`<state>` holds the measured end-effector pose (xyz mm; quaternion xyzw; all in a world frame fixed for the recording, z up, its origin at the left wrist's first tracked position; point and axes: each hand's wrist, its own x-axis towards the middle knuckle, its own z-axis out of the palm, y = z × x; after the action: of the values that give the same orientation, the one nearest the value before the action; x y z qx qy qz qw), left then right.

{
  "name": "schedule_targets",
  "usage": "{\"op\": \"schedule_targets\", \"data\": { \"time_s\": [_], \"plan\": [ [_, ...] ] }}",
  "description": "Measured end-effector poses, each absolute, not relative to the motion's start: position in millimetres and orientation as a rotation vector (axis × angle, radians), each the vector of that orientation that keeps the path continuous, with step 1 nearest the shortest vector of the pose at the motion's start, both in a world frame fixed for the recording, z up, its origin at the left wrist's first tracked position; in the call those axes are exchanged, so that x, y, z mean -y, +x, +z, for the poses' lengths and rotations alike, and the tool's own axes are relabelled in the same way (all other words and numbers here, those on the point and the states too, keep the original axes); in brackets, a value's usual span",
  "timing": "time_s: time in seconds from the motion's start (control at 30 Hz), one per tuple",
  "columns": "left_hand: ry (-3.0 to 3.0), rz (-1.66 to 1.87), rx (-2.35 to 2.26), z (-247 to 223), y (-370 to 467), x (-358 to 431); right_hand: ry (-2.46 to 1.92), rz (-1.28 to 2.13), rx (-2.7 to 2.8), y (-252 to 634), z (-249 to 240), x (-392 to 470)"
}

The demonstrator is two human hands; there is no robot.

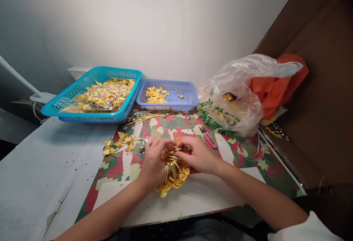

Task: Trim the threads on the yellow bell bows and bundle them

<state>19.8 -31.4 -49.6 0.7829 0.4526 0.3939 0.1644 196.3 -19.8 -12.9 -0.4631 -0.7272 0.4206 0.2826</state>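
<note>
Nearest you is the pale front strip of the table (165, 211), its edge worn, with a tiny gold scrap on it. Just beyond, low in the middle, your hands hold a bunch of yellow bows (176, 176) with gold ties gathered in a ring. Your left hand (156, 160) curls around its left side, the fingers bent over it; your right hand (197, 154) has thumb and fingertips drawn close together on the ties at the upper right.

Under them lies a patterned cover (132, 167) in red, green and cream, patchy with white. To your left, the plain white tabletop (55, 152) is dotted with small dark specks. Loose bows (118, 143) with wire loops lie left of your hands, and pink snips (209, 137) lie beyond your right hand.

Farther back, gold ties and silver beads lie before the baskets. The turquoise basket (52, 109) is heaped with bows and beads; the smaller blue basket (180, 105) holds a pile of bows at its left. A clear plastic bag (242, 112) sits to the right, with orange cloth (268, 86) behind it and brown cardboard (311, 97) alongside. A plain, pale wall (171, 24) closes off the back.
</note>
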Motion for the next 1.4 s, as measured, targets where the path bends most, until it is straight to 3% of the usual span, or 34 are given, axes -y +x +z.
{"op": "schedule_targets", "data": {
  "time_s": [0.27,0.47,0.97,1.2,1.4],
  "plan": [
    [2.391,1.092,-1.147,-45,15,27,-1.241,1.316,1.814,200,-25,21],
    [2.502,1.292,-1.115,-46,15,26,-1.240,1.217,1.903,199,-27,22],
    [2.626,1.121,-1.050,-51,10,19,-1.177,0.983,2.097,200,-17,24],
    [2.650,1.158,-1.085,-52,5,13,-1.154,1.073,1.934,206,-20,29],
    [2.682,1.134,-1.039,-49,7,11,-1.184,0.931,1.944,211,-16,38]
  ]
}}
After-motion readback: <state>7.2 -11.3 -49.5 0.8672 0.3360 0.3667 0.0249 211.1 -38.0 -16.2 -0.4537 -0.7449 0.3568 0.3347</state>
